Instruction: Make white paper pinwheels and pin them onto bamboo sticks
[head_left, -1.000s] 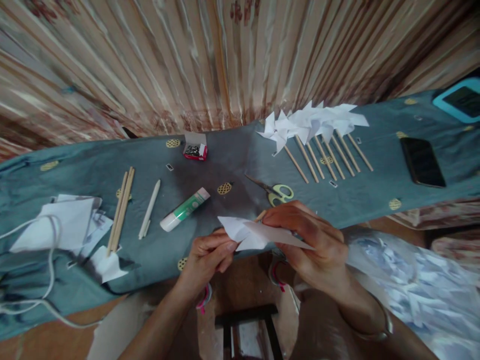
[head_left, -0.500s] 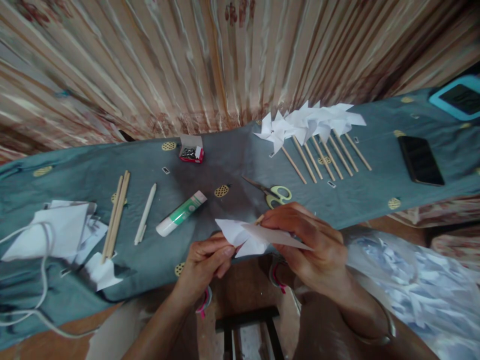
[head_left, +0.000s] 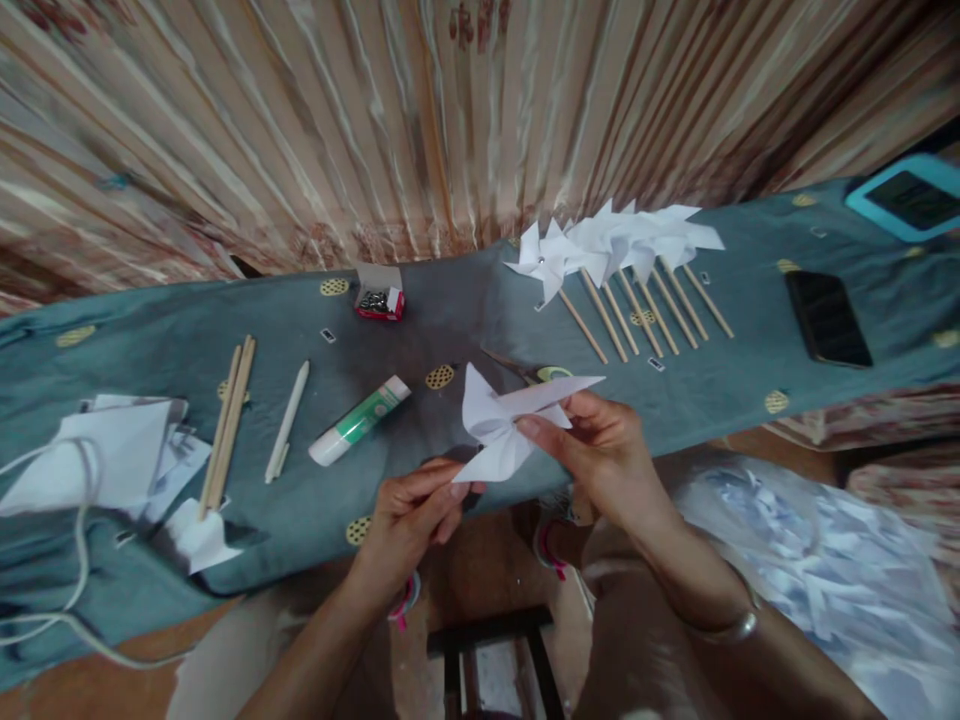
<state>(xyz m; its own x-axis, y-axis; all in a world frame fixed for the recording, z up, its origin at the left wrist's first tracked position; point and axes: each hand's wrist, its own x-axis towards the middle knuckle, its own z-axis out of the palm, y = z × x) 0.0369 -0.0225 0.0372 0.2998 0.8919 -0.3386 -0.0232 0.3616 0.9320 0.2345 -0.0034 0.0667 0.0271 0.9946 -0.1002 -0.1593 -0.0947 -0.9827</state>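
Note:
A white paper pinwheel (head_left: 495, 425) is held between both hands over the table's near edge, its blades facing up toward me. My left hand (head_left: 420, 515) is closed in a pinch at its lower left blade. With the thumb pressed on the pinwheel's middle and the fingers behind it, my right hand (head_left: 600, 445) grips the right side. Whether a stick runs behind the paper is hidden. Just beyond lie scissors (head_left: 551, 373) with yellow-green handles, partly covered by the pinwheel. A glue stick (head_left: 360, 420) rests to the left.
Finished pinwheels (head_left: 622, 240) on sticks lie in a row at the back right, near a phone (head_left: 829, 318) and a blue-framed device (head_left: 907, 198). Leftward are a box of pins (head_left: 380, 300), a white pen (head_left: 287, 420), wooden sticks (head_left: 229, 420), paper sheets (head_left: 112, 455) and a cable (head_left: 81, 560).
The pinwheel has been raised and tilted so its front faces me. My right hand has shifted its grip, bringing the thumb onto the middle. My left hand has barely moved.

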